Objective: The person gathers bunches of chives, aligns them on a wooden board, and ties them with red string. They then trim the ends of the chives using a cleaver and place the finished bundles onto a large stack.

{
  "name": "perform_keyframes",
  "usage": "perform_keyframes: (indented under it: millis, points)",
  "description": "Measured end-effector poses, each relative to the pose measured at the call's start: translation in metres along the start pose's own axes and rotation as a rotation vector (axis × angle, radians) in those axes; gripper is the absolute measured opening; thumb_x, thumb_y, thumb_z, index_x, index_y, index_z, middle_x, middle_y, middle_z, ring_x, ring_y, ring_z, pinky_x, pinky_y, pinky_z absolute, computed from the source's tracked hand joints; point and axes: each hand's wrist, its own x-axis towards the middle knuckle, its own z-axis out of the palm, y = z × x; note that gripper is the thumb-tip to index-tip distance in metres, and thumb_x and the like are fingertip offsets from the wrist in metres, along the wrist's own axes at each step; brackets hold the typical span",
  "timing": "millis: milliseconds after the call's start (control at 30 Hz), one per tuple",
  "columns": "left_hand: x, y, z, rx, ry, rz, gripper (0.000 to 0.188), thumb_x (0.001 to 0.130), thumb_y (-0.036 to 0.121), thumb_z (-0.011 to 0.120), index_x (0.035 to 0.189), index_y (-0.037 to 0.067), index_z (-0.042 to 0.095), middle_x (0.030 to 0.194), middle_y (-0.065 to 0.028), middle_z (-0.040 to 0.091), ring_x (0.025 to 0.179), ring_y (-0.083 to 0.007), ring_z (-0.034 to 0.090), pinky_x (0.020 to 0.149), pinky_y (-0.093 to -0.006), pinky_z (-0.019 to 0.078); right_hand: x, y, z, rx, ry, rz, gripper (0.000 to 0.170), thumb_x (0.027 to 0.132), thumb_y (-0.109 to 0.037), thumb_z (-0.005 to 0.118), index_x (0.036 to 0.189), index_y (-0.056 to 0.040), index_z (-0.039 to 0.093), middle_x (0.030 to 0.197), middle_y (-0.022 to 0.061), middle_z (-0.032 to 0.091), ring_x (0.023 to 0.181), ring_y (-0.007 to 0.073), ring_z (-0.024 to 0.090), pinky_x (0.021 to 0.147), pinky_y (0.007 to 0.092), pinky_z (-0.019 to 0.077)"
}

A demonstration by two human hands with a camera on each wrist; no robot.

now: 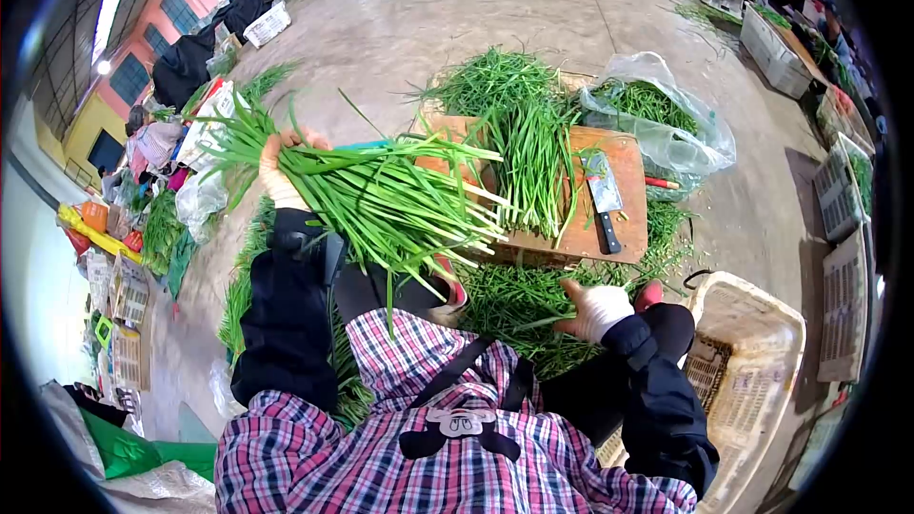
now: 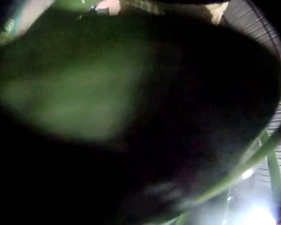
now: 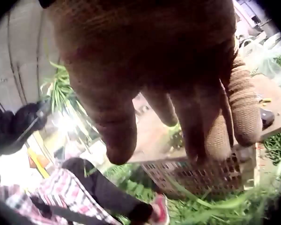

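A large bunch of long green stalks (image 1: 390, 190) lies across the left hand (image 1: 284, 171), whose fingers curl round its leafy end; the pale cut ends point right. In the left wrist view something dark and blurred fills most of the picture, with a stalk (image 2: 225, 180) at lower right. The gloved right hand (image 1: 595, 311) is low beside the right knee, above loose greens. In the right wrist view the right hand (image 3: 154, 70) has its fingers extended and spread, holding nothing. More stalks (image 1: 528, 171) lie on the wooden board (image 1: 624, 219), beside a cleaver (image 1: 603, 192).
A clear plastic bag (image 1: 709, 124) of greens stands behind the board at the right. An off-white plastic basket (image 1: 762, 352) is by the right leg. Loose greens (image 1: 505, 305) cover the floor below the board. Other people and crates are along both sides of the hall.
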Motion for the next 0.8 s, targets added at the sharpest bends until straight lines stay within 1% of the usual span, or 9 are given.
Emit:
perform_keyframes:
  millis: [167,267,300,467,533,600,667,733,800]
  points:
    - [-0.010,-0.007,0.034,-0.149,-0.150,-0.165,0.019,0.074,0.021,0.068,0.070,0.008,0.057,0.083,-0.0045,0.061,0.077,-0.0233,0.058,0.074,-0.0389,0.0500,0.010,-0.044,-0.036,0.508,0.635,-0.379,0.076,0.067,-0.046,0.072,0.129,-0.0089,0.048,0.116,0.0193,0.057,0.109,0.0337,0.054,0.093,0.0380,0.0435]
    - [-0.039,-0.032,0.090,0.069,0.103,-0.054,0.020,0.078,0.024,0.063,0.068,0.008,0.054,0.073,-0.0002,0.051,0.063,-0.0159,0.045,0.062,-0.0302,0.0413,0.049,-0.084,-0.038,0.857,0.861,-0.467,0.067,0.068,-0.039,0.073,0.122,-0.0045,0.054,0.115,0.0181,0.057,0.111,0.0337,0.052,0.095,0.0381,0.0414]
    - [-0.032,-0.036,0.076,0.079,-0.270,-0.103,0.025,0.080,0.025,0.060,0.064,0.010,0.048,0.069,0.0008,0.040,0.062,-0.0150,0.039,0.058,-0.0307,0.0336,0.055,-0.092,-0.037,0.941,0.852,-0.492,0.060,0.071,-0.031,0.074,0.120,-0.0032,0.054,0.114,0.0159,0.058,0.108,0.0292,0.054,0.094,0.0358,0.0422]
    - [-0.028,-0.038,0.079,0.095,-0.380,-0.153,0.031,0.079,0.022,0.061,0.061,0.012,0.037,0.068,-0.0003,0.032,0.061,-0.0163,0.033,0.057,-0.0303,0.0290,0.055,-0.122,-0.019,2.016,0.480,-0.606,0.020,0.087,-0.011,0.060,0.102,0.0020,0.061,0.086,0.0051,0.064,0.079,0.0134,0.059,0.080,0.0272,0.0458]
    - [-0.022,-0.028,0.076,0.013,-0.307,-0.139,0.036,0.077,0.021,0.062,0.062,0.013,0.030,0.068,0.0002,0.031,0.060,-0.0144,0.034,0.058,-0.0289,0.0284,0.046,-0.103,-0.003,2.036,0.419,-0.572,0.020,0.086,-0.012,0.062,0.098,0.0044,0.061,0.085,0.0050,0.063,0.076,0.0111,0.058,0.069,0.0252,0.0466]
    - [-0.009,-0.013,0.064,-0.065,-0.393,-0.196,0.031,0.078,0.021,0.062,0.064,0.013,0.036,0.068,0.0011,0.031,0.059,-0.0126,0.034,0.057,-0.0283,0.0279,0.064,-0.060,0.043,1.784,0.238,-0.796,0.025,0.090,-0.020,0.057,0.101,0.0029,0.060,0.079,0.0052,0.062,0.071,0.0118,0.055,0.067,0.0261,0.0444]
    - [0.000,-0.005,0.055,-0.076,-0.454,-0.192,0.022,0.079,0.021,0.063,0.069,0.011,0.046,0.068,0.0031,0.032,0.058,-0.0114,0.033,0.057,-0.0276,0.0274,0.048,-0.026,0.057,1.242,0.012,-0.497,0.035,0.086,-0.029,0.061,0.106,-0.0002,0.060,0.082,0.0082,0.065,0.075,0.0173,0.061,0.070,0.0307,0.0478]
    - [-0.002,-0.001,0.060,-0.069,-0.436,-0.187,0.020,0.078,0.023,0.064,0.069,0.009,0.052,0.066,0.0042,0.032,0.056,-0.0111,0.031,0.054,-0.0277,0.0267,0.029,-0.007,0.038,0.125,0.031,-0.277,0.049,0.079,-0.039,0.066,0.115,-0.0061,0.057,0.095,0.0125,0.066,0.088,0.0271,0.063,0.076,0.0373,0.0497]
    - [-0.001,0.001,0.066,-0.011,-0.489,-0.199,0.020,0.080,0.024,0.064,0.073,0.009,0.052,0.068,0.0043,0.033,0.056,-0.0106,0.033,0.055,-0.0274,0.0273,0.016,0.007,0.019,0.056,0.152,-0.182,0.062,0.075,-0.047,0.066,0.124,-0.0127,0.050,0.108,0.0186,0.061,0.099,0.0332,0.060,0.079,0.0435,0.0487]
